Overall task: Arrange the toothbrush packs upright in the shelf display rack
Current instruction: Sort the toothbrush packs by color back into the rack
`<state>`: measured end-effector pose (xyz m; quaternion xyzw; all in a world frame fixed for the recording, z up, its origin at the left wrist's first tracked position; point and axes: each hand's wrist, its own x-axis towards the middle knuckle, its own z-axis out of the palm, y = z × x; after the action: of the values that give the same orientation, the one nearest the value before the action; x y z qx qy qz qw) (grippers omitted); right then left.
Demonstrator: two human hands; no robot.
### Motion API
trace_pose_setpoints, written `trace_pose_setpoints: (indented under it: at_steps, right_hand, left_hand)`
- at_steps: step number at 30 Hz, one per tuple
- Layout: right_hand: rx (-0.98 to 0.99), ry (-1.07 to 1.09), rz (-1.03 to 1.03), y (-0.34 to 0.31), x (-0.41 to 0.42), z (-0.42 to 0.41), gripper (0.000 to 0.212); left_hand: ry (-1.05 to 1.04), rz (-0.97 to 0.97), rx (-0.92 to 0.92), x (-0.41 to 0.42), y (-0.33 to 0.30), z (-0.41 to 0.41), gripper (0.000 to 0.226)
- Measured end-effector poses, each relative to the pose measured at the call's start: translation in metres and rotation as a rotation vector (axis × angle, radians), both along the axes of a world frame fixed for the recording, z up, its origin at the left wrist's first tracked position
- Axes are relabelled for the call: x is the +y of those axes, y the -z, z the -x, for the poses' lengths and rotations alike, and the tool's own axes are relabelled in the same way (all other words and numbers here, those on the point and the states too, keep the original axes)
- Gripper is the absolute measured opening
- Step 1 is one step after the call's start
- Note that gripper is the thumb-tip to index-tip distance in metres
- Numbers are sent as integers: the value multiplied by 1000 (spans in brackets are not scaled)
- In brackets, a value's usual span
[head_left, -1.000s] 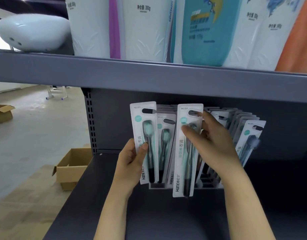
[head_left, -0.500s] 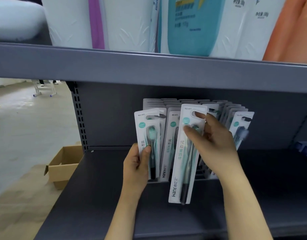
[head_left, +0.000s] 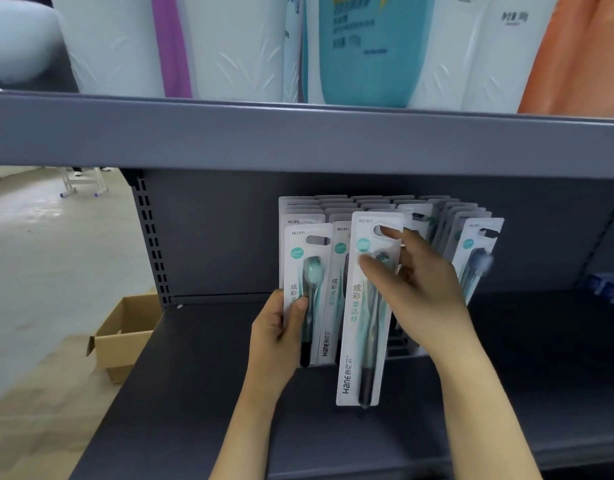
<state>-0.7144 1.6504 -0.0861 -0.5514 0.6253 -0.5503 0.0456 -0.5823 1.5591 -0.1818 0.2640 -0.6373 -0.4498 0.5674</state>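
A display rack [head_left: 400, 353] stands on the grey lower shelf, filled with several white toothbrush packs [head_left: 374, 204] standing upright in rows. My left hand [head_left: 281, 337] grips the front pack of the left row [head_left: 307, 271], a white card with a green brush, thumb on its face. My right hand [head_left: 419, 289] pinches another white pack [head_left: 364, 306] near its top, a finger through the hang hole. That pack hangs in front of the rack with its lower end below the rack's front edge. A pack with a dark blue brush [head_left: 477, 261] leans at the right end.
The shelf above [head_left: 298, 136] carries large white, teal and orange bags [head_left: 361, 46] and overhangs the rack. The lower shelf surface [head_left: 201, 393] stretches left and right of the rack. An open cardboard box [head_left: 125, 334] sits on the floor to the left.
My left hand has lowered its pack into the left row of the rack. My right hand has kept its pack in front of the rack, slightly lower. The view has shifted closer.
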Motion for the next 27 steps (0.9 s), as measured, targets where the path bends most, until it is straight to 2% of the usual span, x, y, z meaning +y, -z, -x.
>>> trace_pose_setpoints:
  at_steps: [4, 9, 10, 13, 16, 18, 23, 27]
  right_hand:
    - [61, -6, -8, -1, -1, -4, 31]
    - [59, -166, -81, 0, -8, -14, 75]
    - [85, -194, -101, 0, -10, -17, 79]
    - [144, -201, -170, 0, -16, -24, 74]
    - [167, -171, -190, -2, -19, -28, 69]
    - [176, -161, -201, -3, -21, -28, 67]
    - [192, -121, -202, -4, -26, -27, 62]
    - [215, -106, -196, -7, -27, -26, 60]
  left_hand:
    - [-25, -19, -10, -3, 4, 2, 11]
    - [-62, -48, 58, -3, 10, 2, 9]
    - [-79, -38, 74, -3, 10, 2, 9]
    - [-204, 2, 142, -4, 5, -2, 4]
    - [-336, -4, 235, -15, -6, -12, 13]
    - [-357, -29, 205, -29, -15, -17, 15]
    - [-211, -146, 46, -64, -31, -13, 13]
    - [-61, -172, -93, -78, -35, -7, 20]
